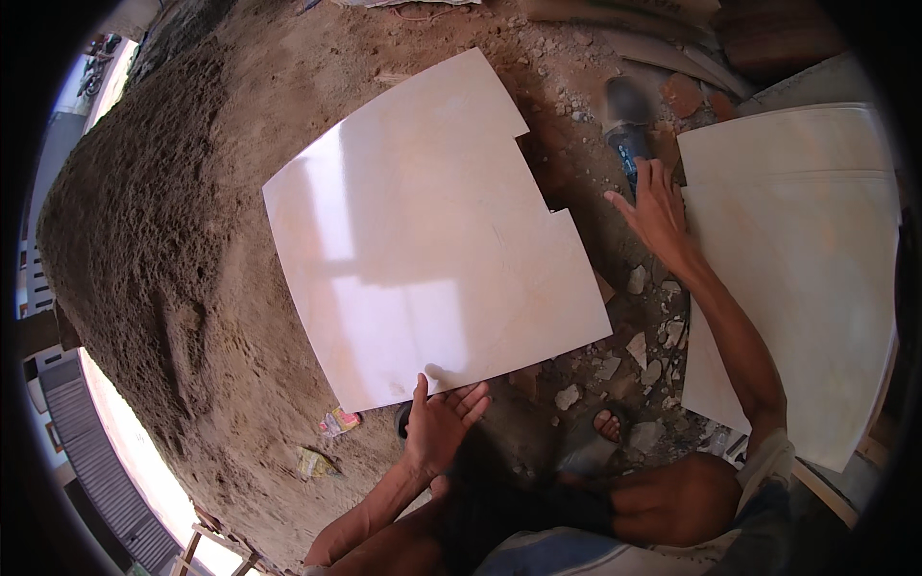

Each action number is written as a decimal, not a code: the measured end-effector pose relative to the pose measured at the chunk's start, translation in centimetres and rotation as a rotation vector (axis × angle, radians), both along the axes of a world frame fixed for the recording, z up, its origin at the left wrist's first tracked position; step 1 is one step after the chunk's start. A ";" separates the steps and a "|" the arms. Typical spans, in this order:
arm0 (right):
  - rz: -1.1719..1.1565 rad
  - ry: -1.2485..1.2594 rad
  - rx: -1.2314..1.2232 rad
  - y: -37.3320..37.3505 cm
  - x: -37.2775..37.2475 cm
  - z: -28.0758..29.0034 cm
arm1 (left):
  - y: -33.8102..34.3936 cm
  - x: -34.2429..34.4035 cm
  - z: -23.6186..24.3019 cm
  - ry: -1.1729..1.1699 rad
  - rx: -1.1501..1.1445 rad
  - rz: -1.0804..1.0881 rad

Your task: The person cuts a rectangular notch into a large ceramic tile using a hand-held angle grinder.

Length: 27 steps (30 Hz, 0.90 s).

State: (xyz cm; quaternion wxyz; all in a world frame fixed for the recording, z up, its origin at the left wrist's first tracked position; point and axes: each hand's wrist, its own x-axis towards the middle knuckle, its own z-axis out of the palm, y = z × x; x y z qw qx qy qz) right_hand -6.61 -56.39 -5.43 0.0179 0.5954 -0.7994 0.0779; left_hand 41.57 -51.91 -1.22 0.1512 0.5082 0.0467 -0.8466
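A large, glossy cream tile (442,230) lies in front of me, with a rectangular notch cut into its right edge. My left hand (444,427) is at the tile's near edge, palm up. Its thumb rests over the top face and its fingers lie along and under the edge. Farther right, my right hand (657,206) reaches out with thumb and fingers apart. Its fingertips are at the near end of a dark blue power tool, apparently an angle grinder (626,144), on the ground. Whether they touch it is hard to tell.
More cream tiles (788,259) are stacked at the right. A big mound of brown sand (144,221) rises on the left. Broken tile pieces (569,396) litter the ground near my foot (607,423). Crumpled wrappers (338,422) lie by the tile's near-left corner.
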 end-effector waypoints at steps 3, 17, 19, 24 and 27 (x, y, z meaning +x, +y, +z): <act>-0.079 0.026 0.051 0.0 -0.7 -1.8 | 0.1 0.7 0.8 0.051 0.046 -0.221; -0.289 -0.707 -0.148 0.7 -4.0 -0.6 | -4.8 -7.3 5.5 0.071 -0.628 -0.627; -0.352 -1.353 -0.060 1.0 0.2 7.8 | -6.9 -9.3 7.5 0.032 -0.775 -0.599; -0.016 -2.193 -0.219 3.8 7.2 16.9 | -8.4 -18.7 10.4 0.083 -1.065 -0.379; 0.036 -2.197 -0.113 5.4 9.5 19.4 | -8.7 -21.7 12.2 0.429 -0.937 -0.320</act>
